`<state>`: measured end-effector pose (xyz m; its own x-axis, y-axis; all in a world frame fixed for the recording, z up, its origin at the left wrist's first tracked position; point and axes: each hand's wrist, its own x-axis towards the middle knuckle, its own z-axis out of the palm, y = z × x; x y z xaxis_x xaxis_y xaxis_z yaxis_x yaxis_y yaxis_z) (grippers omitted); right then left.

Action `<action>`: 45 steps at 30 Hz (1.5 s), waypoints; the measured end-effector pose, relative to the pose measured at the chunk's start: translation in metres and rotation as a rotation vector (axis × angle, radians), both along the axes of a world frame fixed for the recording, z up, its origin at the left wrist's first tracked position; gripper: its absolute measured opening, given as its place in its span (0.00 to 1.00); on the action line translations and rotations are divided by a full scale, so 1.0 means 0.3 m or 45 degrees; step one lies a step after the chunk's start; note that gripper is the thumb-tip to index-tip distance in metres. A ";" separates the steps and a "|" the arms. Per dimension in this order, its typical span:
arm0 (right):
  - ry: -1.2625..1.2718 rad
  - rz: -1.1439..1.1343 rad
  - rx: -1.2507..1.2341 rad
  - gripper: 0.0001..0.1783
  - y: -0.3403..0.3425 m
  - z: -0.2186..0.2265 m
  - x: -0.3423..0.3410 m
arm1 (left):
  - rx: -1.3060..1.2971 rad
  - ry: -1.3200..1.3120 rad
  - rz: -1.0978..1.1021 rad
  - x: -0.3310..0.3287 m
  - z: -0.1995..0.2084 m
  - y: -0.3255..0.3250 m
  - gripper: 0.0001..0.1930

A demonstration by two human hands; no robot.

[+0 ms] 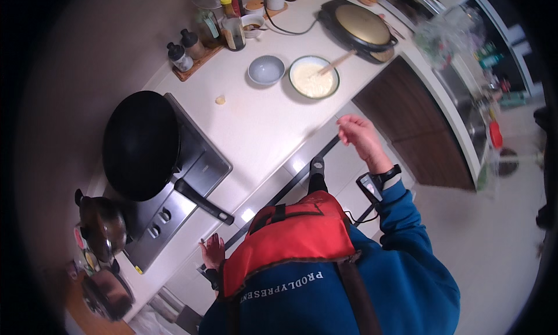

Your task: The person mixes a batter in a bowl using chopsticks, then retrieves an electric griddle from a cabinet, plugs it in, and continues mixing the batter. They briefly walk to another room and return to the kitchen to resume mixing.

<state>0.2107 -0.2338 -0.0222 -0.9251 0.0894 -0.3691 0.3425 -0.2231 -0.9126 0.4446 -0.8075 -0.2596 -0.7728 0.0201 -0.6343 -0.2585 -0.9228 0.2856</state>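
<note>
My right hand (360,138) hangs in the air beyond the counter's front edge, fingers loosely bent and apart, with nothing visible in it. Nearest to it on the counter is a white bowl (308,91) of pale, creamy batter, a wooden utensil (337,62) leaning in it. Beside that stands a small grey bowl (266,70) that looks bare inside. My left hand (213,252) is low by the counter edge, its fingers spread, close to the handle (203,202) of a black wok (142,146) but apart from it. The wok sits on the steel stove (200,154).
A round electric griddle (363,25) with a cord stands at the far right. Bottles (233,32) and seasoning jars (180,57) line the wall. A small pale piece (220,100) lies on the counter. Left of the stove are a lidded pot (102,227) and another vessel (107,294).
</note>
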 end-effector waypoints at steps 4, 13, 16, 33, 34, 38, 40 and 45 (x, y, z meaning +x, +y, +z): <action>-0.064 -0.136 -0.021 0.11 0.318 -0.099 -0.340 | 0.195 -0.392 0.153 0.030 0.087 0.368 0.32; -0.195 0.029 -0.305 0.12 0.495 -0.217 -0.845 | -0.087 0.109 -0.175 -0.583 0.458 1.103 0.17; 0.020 0.201 -0.208 0.10 0.449 -0.173 -0.885 | -0.248 0.158 -0.192 -0.868 0.531 1.178 0.19; 0.224 0.240 0.332 0.10 0.454 0.033 -0.749 | -0.143 0.127 -0.247 -1.612 0.352 1.295 0.21; 0.133 0.189 0.255 0.11 0.467 -0.004 -0.724 | -0.153 0.137 -0.223 -1.605 0.355 1.296 0.22; -0.093 -0.030 -0.080 0.14 0.497 -0.127 -0.668 | -0.289 0.161 -0.242 -1.551 0.421 1.271 0.24; -0.233 -0.080 -0.217 0.16 0.505 -0.147 -0.670 | -0.357 0.249 -0.283 -1.515 0.490 1.251 0.26; -0.084 0.007 -0.366 0.16 0.507 -0.100 -0.735 | -0.565 0.361 -0.215 -1.388 0.692 1.294 0.30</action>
